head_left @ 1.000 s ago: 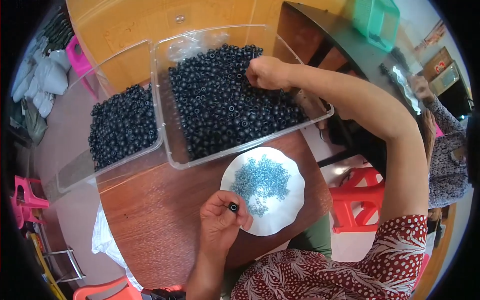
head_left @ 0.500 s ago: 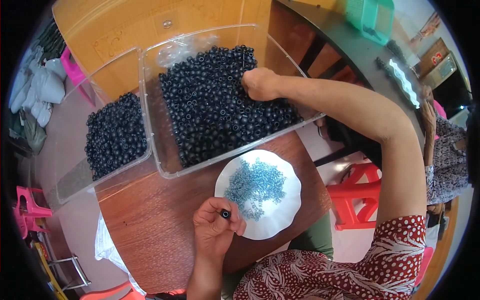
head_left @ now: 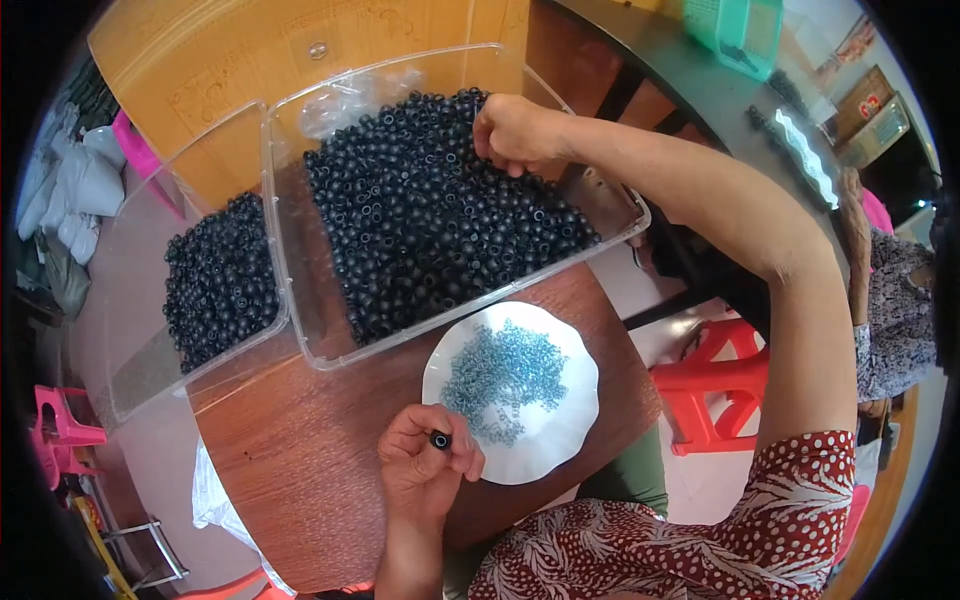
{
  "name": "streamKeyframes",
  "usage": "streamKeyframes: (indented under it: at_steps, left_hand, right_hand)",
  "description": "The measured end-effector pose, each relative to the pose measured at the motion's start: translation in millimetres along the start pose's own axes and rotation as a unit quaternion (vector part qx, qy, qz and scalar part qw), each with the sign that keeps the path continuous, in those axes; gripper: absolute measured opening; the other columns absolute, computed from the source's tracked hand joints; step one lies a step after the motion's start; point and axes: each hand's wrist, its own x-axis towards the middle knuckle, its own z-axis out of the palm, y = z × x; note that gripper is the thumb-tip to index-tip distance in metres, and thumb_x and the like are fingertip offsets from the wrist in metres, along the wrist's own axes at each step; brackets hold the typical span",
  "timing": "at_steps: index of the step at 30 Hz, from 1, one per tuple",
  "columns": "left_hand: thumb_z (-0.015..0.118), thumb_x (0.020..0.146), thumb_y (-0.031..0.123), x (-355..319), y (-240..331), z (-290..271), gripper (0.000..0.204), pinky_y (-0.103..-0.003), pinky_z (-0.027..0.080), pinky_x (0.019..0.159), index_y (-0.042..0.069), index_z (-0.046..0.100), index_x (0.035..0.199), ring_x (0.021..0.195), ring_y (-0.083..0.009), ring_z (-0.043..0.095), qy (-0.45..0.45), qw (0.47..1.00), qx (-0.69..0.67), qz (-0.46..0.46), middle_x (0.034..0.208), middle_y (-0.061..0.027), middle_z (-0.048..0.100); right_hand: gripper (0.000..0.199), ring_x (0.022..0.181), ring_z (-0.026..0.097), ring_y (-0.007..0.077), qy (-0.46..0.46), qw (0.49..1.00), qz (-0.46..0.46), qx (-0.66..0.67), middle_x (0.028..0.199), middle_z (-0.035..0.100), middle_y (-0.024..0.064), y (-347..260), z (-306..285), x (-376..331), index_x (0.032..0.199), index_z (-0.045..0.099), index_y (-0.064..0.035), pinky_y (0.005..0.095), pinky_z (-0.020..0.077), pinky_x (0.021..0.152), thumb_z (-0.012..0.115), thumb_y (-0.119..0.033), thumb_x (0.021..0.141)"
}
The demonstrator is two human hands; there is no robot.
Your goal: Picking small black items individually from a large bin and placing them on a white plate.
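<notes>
My left hand [head_left: 425,460], near the front edge of the brown table [head_left: 270,480], is closed round a small black hollow piece [head_left: 440,439], its open end showing a pale ring. Close by lies a white scalloped plate [head_left: 560,445] with a heap of tiny clear bluish pieces [head_left: 510,375]. My right arm reaches over a large clear plastic bin [head_left: 440,327] filled with small round black hollow pieces [head_left: 410,220]. There my right hand [head_left: 525,135] has its fingers curled down at the far right of the heap; whatever they pinch is hidden.
A second clear bin [head_left: 265,325] of black pieces stands to the left. A crumpled clear bag [head_left: 335,110] lies at the large bin's back. At right are a dark table [head_left: 680,70] with a green basket [head_left: 750,45], a red stool [head_left: 710,390] and another person [head_left: 895,300].
My right hand has lifted slightly and moved toward the bin's far side, its fingers now less buried. My left hand keeps the black piece. The whole view has shifted a little.
</notes>
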Motion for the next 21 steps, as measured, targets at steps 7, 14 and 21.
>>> streamKeyframes:
  at_steps: [7,14,21]
  left_hand:
    - [0.064,0.079,0.012,2,-2,-1,0.019,-0.029,0.041,0.05,0.001,0.053,0.088,0.058,-0.0144,0.048,-0.002,1.0,0.003,0.004,0.073,-0.0099,0.053]
    - [0.064,0.079,0.012,3,-2,-2,0.018,-0.029,0.04,0.05,0.001,0.053,0.089,0.059,-0.0148,0.047,0.003,1.0,-0.002,0.007,0.072,-0.0097,0.052]
    - [0.063,0.079,0.011,2,-2,-2,0.018,-0.03,0.041,0.051,0.0,0.052,0.09,0.059,-0.0153,0.048,0.005,1.0,-0.011,0.007,0.073,-0.0107,0.052]
  right_hand:
    - [0.015,0.044,0.057,0.0194,0.017,0.999,-0.034,-0.037,0.052,0.057,0.0103,24,12,7,0.065,0.06,-0.0013,0.0314,0.0455,0.042,0.046,0.001,0.069]
    - [0.017,0.058,0.059,0.0187,0.097,0.983,-0.157,0.005,0.062,0.06,0.0097,29,27,20,0.076,0.062,-0.001,0.0322,0.0457,0.05,0.054,0.005,0.062]
    - [0.016,0.082,0.059,0.0314,0.099,0.97,-0.192,-0.113,0.078,0.062,0.0131,19,48,28,0.079,0.06,-0.0068,0.0418,0.046,0.069,0.065,-0.008,0.064]
